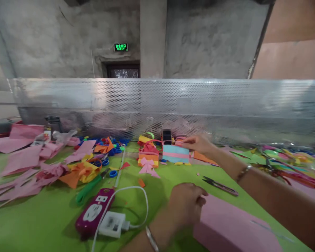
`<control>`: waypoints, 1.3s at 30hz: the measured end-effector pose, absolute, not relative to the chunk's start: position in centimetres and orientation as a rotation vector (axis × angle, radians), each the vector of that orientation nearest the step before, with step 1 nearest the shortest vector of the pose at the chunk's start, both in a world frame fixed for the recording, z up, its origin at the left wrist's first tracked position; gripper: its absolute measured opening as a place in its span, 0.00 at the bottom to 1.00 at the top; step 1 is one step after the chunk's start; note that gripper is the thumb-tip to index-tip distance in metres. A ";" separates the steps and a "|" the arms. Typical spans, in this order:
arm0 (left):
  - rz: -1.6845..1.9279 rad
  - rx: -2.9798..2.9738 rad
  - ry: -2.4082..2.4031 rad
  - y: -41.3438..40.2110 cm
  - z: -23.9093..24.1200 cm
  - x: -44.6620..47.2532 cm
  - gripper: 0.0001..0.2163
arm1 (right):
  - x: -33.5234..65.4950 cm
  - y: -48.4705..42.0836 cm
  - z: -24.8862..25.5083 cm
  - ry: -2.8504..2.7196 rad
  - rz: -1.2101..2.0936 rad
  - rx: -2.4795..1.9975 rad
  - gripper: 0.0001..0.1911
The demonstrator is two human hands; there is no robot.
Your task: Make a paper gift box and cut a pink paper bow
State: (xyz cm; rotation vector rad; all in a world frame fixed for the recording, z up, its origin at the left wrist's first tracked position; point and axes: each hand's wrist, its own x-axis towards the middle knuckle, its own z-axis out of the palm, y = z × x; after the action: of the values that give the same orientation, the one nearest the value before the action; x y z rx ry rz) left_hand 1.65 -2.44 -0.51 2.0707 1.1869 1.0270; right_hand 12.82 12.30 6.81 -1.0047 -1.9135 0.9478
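Pink sheet [233, 227]: smooth foam, flat, curved edge, on green tabletop [42, 224].
Left hand [187, 203]: fingers curled on the sheet's near edge.
Right hand [199, 143]: fingertips pinching the blue paper gift box [175, 154], pink-banded, rectangular, near the perforated metal screen [157, 105].
Snips [220, 185]: between both hands.

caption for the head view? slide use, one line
Right hand touching a blue paper box on a green craft table; left hand resting on a pink sheet.
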 end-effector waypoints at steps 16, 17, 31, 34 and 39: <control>1.116 2.790 1.240 -2.0 0.1 0.9 0.21 | 7.6 12.8 2.6 -2.158 0.682 -1.058 0.09; 1.118 2.754 1.270 -2.0 0.4 0.7 0.20 | 9.7 11.5 2.9 -2.174 0.637 -1.088 0.09; 0.393 2.447 1.274 -1.2 1.2 0.2 0.18 | 28.1 -2.3 0.8 -2.465 0.363 -1.747 0.21; 0.280 2.422 1.211 -1.0 0.8 0.3 0.19 | 27.4 -0.7 0.9 -2.493 0.351 -1.776 0.23; 0.236 2.380 1.216 -0.3 0.3 -0.2 0.20 | 27.5 1.2 0.4 -2.483 0.438 -1.798 0.22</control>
State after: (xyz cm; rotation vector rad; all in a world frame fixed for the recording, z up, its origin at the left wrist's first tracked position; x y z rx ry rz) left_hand -0.18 -0.27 0.33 2.3797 1.2156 0.2364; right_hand 27.55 1.22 0.37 -1.7979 -2.4825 0.4381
